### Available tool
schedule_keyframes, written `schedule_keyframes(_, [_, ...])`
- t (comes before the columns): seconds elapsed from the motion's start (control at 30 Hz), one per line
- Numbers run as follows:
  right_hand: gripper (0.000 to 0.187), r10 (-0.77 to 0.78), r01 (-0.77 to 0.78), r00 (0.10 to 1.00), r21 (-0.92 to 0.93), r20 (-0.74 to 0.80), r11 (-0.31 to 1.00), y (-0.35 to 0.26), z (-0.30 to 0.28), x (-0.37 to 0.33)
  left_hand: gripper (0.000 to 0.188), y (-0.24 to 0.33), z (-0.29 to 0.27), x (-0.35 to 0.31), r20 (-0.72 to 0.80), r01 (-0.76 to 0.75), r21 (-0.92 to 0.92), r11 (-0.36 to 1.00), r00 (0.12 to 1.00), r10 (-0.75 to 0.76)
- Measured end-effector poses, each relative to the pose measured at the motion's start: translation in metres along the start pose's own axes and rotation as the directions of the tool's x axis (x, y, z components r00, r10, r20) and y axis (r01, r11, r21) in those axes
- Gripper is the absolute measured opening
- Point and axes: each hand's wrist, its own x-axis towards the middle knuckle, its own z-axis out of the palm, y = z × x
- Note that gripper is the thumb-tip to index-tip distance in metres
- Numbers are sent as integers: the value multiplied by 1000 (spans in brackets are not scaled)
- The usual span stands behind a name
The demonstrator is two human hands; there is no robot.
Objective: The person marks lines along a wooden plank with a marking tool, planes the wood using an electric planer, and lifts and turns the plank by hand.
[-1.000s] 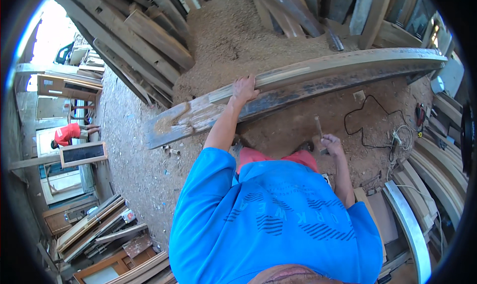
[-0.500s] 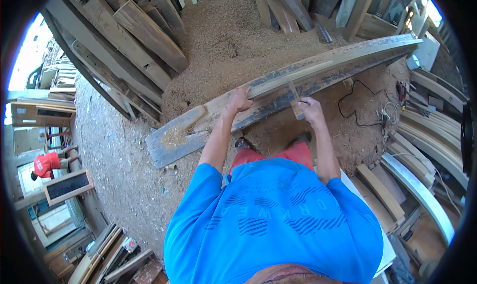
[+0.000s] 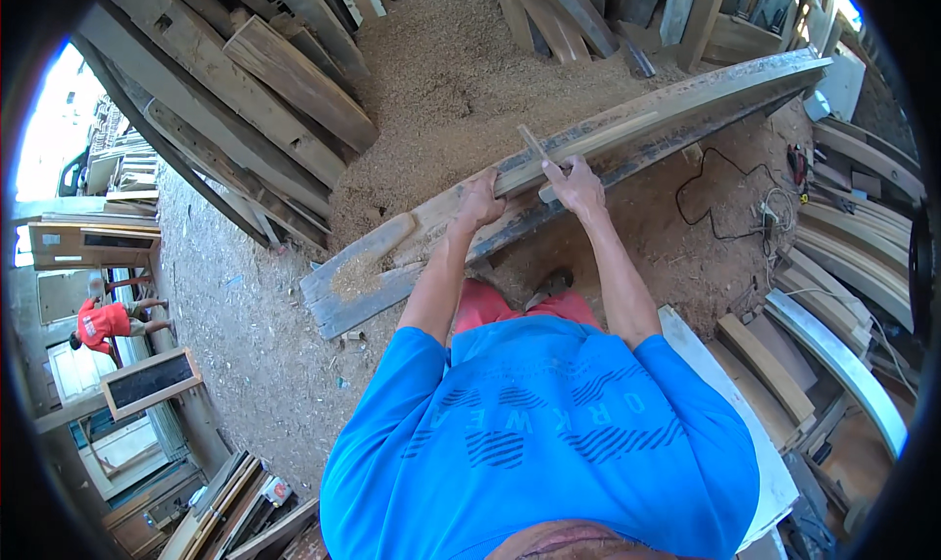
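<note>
A long wooden strip [image 3: 627, 129] lies lengthwise on a worn, shavings-strewn bench plank [image 3: 345, 308] that runs from lower left to upper right. Its near-left end is in the grip of my left hand [image 3: 480, 201], the fingers curled round it. Just to the right, my right hand [image 3: 580, 186] is closed on what looks like a try square [image 3: 532, 142]. The thin blade reaches over the strip to its far side, and the pale stock shows below by the near side. My fingers partly hide where blade and stock join.
Sawdust [image 3: 441, 80] is heaped beyond the bench. Heavy boards [image 3: 294, 80] lean at the far left, and curved-looking timber [image 3: 853, 256] is stacked at the right. A black cable [image 3: 701, 202] lies on the ground near pliers [image 3: 796, 163]. A person in a red shirt [image 3: 103, 325] is far left.
My right hand has moved left along the strip with the square, closer to my left hand. The blade now reaches farther over the strip. My left hand keeps its hold.
</note>
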Motion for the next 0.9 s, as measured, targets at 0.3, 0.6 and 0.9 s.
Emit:
schedule_keyframes(0.3, [64, 115, -108, 991, -96, 72, 990, -29, 3, -2, 60, -14, -2, 4, 45, -178, -22, 984, 983, 179])
schedule_keyframes(0.6, [38, 302, -323, 946, 309, 116, 895, -42, 43, 7, 69, -77, 13, 41, 115, -381, -464, 800, 869, 481])
schedule_keyframes(0.9, [26, 266, -260, 936, 55, -231, 964, -31, 68, 8, 76, -79, 29, 45, 176, -385, -461, 800, 843, 508])
